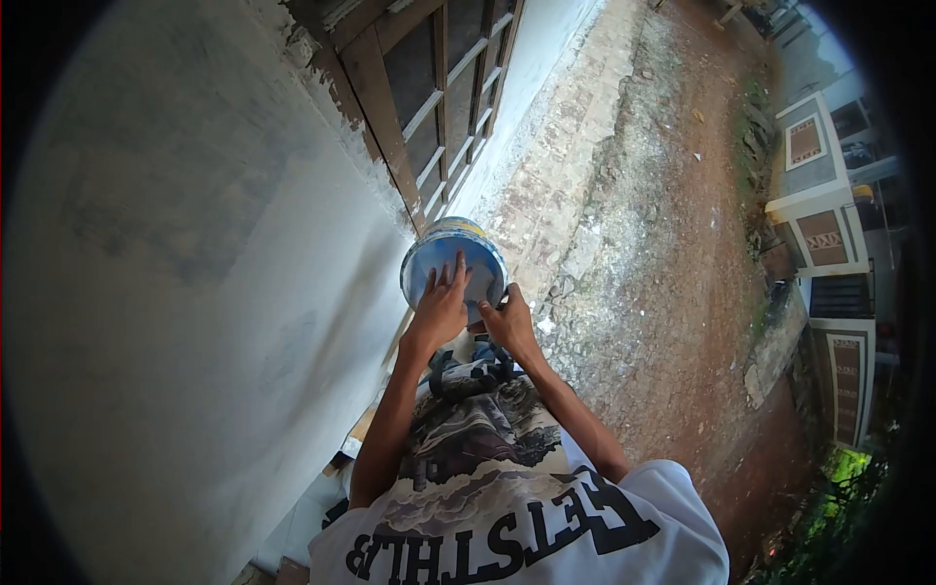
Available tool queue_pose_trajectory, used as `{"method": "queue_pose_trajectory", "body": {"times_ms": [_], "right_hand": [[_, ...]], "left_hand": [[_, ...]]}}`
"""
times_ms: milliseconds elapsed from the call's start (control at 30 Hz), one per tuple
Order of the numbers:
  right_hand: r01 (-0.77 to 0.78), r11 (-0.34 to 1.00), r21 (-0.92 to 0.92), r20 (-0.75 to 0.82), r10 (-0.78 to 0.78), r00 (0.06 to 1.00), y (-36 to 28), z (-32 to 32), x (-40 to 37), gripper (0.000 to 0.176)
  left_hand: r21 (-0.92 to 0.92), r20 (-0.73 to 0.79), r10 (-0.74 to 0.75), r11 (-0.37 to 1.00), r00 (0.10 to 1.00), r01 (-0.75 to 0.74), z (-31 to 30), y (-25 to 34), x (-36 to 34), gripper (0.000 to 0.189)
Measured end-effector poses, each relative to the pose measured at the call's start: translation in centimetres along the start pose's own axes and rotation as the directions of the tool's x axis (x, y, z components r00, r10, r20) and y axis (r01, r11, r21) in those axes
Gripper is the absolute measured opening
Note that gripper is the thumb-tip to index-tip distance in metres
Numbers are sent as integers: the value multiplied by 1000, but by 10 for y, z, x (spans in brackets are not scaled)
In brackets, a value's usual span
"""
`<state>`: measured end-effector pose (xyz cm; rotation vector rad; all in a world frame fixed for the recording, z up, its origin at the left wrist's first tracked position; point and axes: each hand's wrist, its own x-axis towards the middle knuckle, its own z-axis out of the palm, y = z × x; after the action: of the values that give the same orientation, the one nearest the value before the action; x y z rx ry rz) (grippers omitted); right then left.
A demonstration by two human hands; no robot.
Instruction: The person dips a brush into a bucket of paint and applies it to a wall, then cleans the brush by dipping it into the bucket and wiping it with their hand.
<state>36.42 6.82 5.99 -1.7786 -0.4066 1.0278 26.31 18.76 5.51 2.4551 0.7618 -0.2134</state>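
A blue paint bucket [419, 276] is tilted with its mouth toward me, its outer side smeared with yellow and white. Pale grey-white residue coats part of the inside. My right hand [509, 319] grips the near right of the rim, thumb over the edge and the other fingers mostly hidden behind it. Over the bucket's mouth, my left hand [442, 310] reaches in with its fingers stretched and spread. No object shows between those fingers.
A grey-white plastered wall [214, 322] rises close on the left. Beyond it is a brown wooden window frame [375, 88] with rough plaster edges. Rough, stained ground [643, 292] runs along the right, with a patterned white gate [829, 239] farther off.
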Motion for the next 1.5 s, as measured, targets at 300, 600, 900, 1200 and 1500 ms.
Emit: {"method": "queue_pose_trajectory", "body": {"times_ms": [300, 600, 900, 1200, 1500], "right_hand": [[-2, 1000, -17, -12, 1, 1000, 0, 2, -2, 37], [-2, 1000, -2, -12, 2, 1000, 5, 1, -1, 38], [-2, 1000, -31, -1, 2, 1000, 3, 1, -2, 35], [0, 998, -60, -38, -3, 999, -2, 0, -5, 40], [-25, 999, -27, -51, 23, 998, 14, -5, 2, 42]], "left_hand": [[-274, 26, 122, 955, 992, -111, 27, -14, 15, 84], [-203, 43, 66, 977, 997, -56, 28, -15, 8, 82], [-282, 1, 160, 947, 987, -153, 31, -7, 16, 77], [-226, 66, 95, 971, 993, -78, 34, -18, 7, 81], [-246, 113, 37, 969, 993, -8, 33, -16, 8, 80]]}}
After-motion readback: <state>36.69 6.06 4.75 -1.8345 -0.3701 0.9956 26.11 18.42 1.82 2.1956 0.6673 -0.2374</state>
